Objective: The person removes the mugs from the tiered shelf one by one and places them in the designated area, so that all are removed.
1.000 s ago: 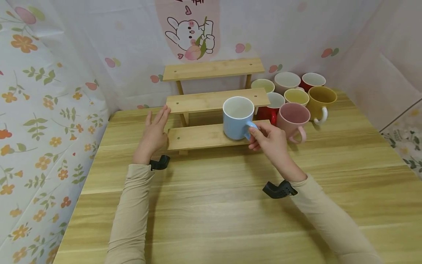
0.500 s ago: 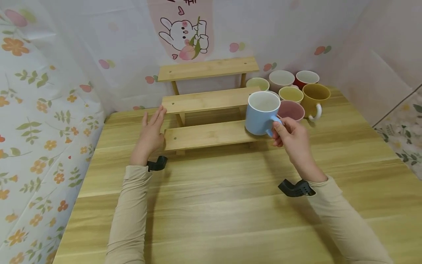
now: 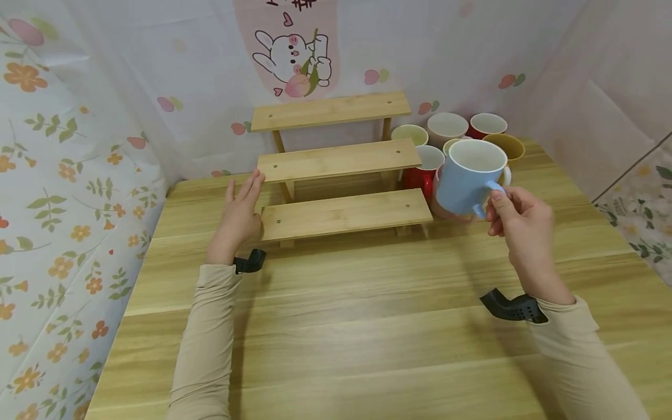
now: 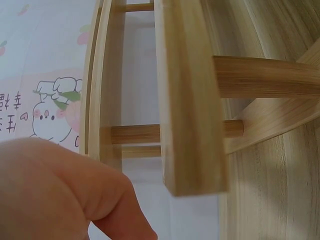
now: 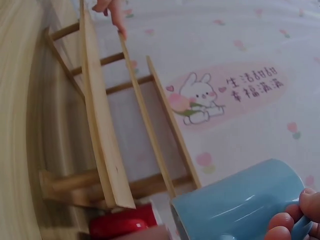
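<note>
A light blue mug (image 3: 467,178), white inside, is held in the air by its handle, pinched between thumb and fingers of my right hand (image 3: 525,233). It tilts slightly and hides most of a pink mug behind it. The right wrist view shows the same blue mug (image 5: 245,202) at the lower right. My left hand (image 3: 238,216) rests against the left end of a three-tier wooden shelf (image 3: 341,214), fingers extended and touching the middle board (image 3: 336,161). Only part of this left hand (image 4: 65,187) appears in the left wrist view.
Several mugs crowd the table right of the shelf: a red mug (image 3: 417,177), a pale green mug (image 3: 410,135), a mustard mug (image 3: 511,146) and others behind. A patterned cloth wall (image 3: 210,70) stands behind the shelf. Wooden tabletop (image 3: 336,326) extends in front.
My right hand has carried the blue mug rightward, off the lowest board and over the pink mug. My left hand stays at the shelf's left end.
</note>
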`<state>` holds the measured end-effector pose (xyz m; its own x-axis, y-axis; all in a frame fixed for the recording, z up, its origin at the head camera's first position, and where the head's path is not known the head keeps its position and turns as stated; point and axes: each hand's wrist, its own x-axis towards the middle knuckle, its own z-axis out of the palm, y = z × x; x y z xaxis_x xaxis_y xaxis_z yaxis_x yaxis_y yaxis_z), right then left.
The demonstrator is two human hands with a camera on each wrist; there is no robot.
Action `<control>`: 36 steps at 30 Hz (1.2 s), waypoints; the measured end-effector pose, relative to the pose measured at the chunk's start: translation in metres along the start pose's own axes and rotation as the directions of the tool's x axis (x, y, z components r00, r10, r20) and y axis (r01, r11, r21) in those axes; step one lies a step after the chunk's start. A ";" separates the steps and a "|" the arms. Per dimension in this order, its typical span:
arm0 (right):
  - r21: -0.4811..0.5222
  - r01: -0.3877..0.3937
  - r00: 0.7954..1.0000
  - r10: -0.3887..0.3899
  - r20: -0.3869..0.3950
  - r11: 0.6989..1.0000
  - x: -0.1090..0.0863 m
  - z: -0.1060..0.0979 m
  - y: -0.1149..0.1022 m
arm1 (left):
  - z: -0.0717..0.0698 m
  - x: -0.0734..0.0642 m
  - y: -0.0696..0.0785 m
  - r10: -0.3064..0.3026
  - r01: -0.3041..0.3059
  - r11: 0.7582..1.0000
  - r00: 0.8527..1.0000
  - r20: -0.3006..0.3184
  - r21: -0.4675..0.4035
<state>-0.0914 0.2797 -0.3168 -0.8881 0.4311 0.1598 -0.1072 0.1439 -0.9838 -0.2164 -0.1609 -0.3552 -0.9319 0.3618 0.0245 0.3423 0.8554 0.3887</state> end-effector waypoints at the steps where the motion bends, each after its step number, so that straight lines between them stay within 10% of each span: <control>1: 0.008 -0.006 1.000 0.007 -0.017 1.000 0.000 -0.004 0.000 | 0.000 0.000 0.000 0.003 -0.003 1.000 1.000 -0.002 0.001; 16: 0.156 -0.073 0.975 0.103 -0.196 0.985 0.009 -0.043 0.012 | 0.000 -0.001 -0.001 0.003 -0.003 1.000 1.000 -0.012 -0.006; 30: -0.062 -0.181 0.982 0.176 -0.073 0.982 0.020 -0.064 0.064 | 0.001 -0.001 -0.001 0.029 -0.028 0.999 1.000 -0.007 0.035; 36: 0.010 -0.178 0.983 0.179 -0.040 0.984 0.027 -0.063 0.072 | 0.000 -0.001 -0.001 0.031 -0.030 0.999 0.999 -0.019 0.026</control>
<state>-0.0948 0.3573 -0.3783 -0.8742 0.4852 -0.0155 0.0485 0.0556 -0.9973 -0.2154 -0.1619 -0.3560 -0.9231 0.3808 0.0540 0.3734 0.8535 0.3634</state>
